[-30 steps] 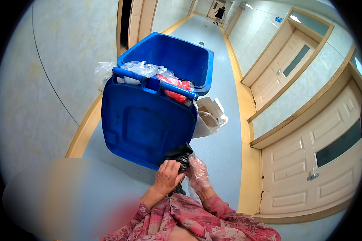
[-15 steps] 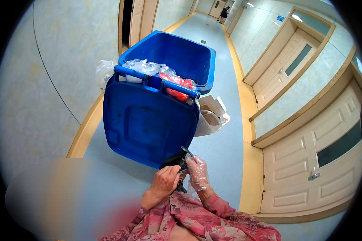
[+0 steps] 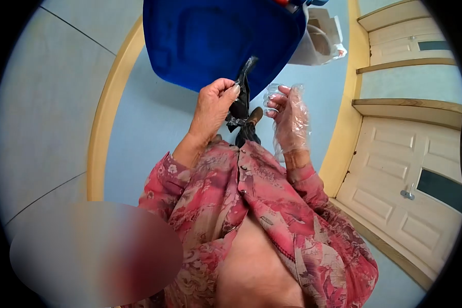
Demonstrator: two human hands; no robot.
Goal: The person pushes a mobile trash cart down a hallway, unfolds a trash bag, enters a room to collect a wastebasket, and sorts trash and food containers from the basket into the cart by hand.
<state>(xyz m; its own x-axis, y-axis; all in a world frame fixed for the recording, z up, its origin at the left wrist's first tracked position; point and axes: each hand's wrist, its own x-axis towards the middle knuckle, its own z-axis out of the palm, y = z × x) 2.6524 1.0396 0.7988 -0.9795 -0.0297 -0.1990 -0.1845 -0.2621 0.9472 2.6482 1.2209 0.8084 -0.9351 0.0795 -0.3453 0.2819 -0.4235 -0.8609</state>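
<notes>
My bare left hand (image 3: 210, 109) pinches a black plastic bag (image 3: 240, 109) between thumb and fingers. The bag hangs bunched and narrow, with one end sticking up past the fingertips. To the right, my right hand (image 3: 291, 120) wears a loose, clear disposable plastic glove. Its fingers are slightly bent and apart, with nothing in them, and it does not touch the bag. Just beyond both hands is the blue lid (image 3: 205, 38) of a wheeled bin, hanging down on the near side. The bin's opening is out of view.
A white bag (image 3: 313, 46) holding a carton and a round container hangs beside the bin on the right. The corridor wall (image 3: 61, 113) rises on the left. A cream door (image 3: 390, 154) with a metal handle is on the right. My shoe (image 3: 255, 114) shows below the bag.
My right hand has let go of the black bag and moved away to the right. My left hand still holds it. The view has tilted down, so the bin sits higher in it.
</notes>
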